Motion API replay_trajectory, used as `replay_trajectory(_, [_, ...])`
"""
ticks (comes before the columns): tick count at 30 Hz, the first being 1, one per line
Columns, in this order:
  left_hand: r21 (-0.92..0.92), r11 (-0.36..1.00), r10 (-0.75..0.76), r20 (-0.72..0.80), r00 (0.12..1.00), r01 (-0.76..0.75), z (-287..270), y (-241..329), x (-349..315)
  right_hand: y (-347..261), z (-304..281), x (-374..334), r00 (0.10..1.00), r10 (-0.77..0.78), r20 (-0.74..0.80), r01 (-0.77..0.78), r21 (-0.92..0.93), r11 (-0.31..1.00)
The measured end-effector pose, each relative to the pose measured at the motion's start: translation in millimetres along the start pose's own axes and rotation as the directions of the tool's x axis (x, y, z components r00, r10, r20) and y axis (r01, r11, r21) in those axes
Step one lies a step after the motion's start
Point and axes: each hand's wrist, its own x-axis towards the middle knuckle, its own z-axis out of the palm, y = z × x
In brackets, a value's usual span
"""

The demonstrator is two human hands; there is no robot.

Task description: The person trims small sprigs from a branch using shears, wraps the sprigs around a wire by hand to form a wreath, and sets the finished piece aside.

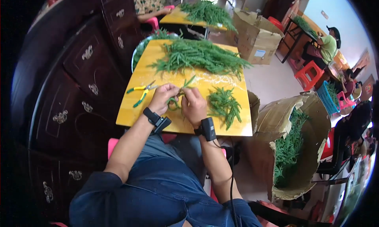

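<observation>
My left hand (165, 98) and my right hand (194, 105) meet over the near part of a yellow tabletop (152, 118). Both are closed, fingertips pinching a small green fern-like sprig (189, 82). Its leafy tip sticks up between them, and a curl of green hangs below my left fingers. The exact grip point is hidden by the fingers. Cutting pliers (143, 91) with yellow and green handles lie beside my left hand, jaws apart. Right of my right hand rests a small heap of green sprigs (226, 106). Beyond the hands spreads a larger pile of long green fronds (203, 56).
A cardboard box (268, 120) holding greenery stands to the right. Dark wooden drawers (75, 81) rise close on the left. Behind are another yellow table (172, 18), a second box (258, 37) and a red stool (309, 75). Other people sit around the room.
</observation>
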Motion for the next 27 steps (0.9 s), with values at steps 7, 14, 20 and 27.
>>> replay_trajectory(7, [0.065,0.997,-0.048,-0.039,0.998,0.05,5.9,15.4,-5.7,4.8,5.5,-4.9,0.994,-0.092,-0.052,0.092,-0.002,0.996])
replay_trajectory(14, [0.073,0.991,-0.112,-0.05,0.992,0.116,-3.9,20.2,-6.2,0.3,13.0,-5.6,0.998,-0.056,0.024,0.056,-0.03,0.998])
replay_trajectory(20, [0.049,0.992,-0.112,-0.047,0.993,0.115,-7.1,13.6,-8.3,-0.3,15.0,-8.9,0.996,-0.052,0.066,0.057,-0.073,0.996])
replay_trajectory(27, [0.088,0.992,-0.083,-0.039,0.996,0.086,-14.4,3.7,-9.3,-0.8,18.4,-12.2,0.991,-0.01,0.136,0.026,-0.117,0.993])
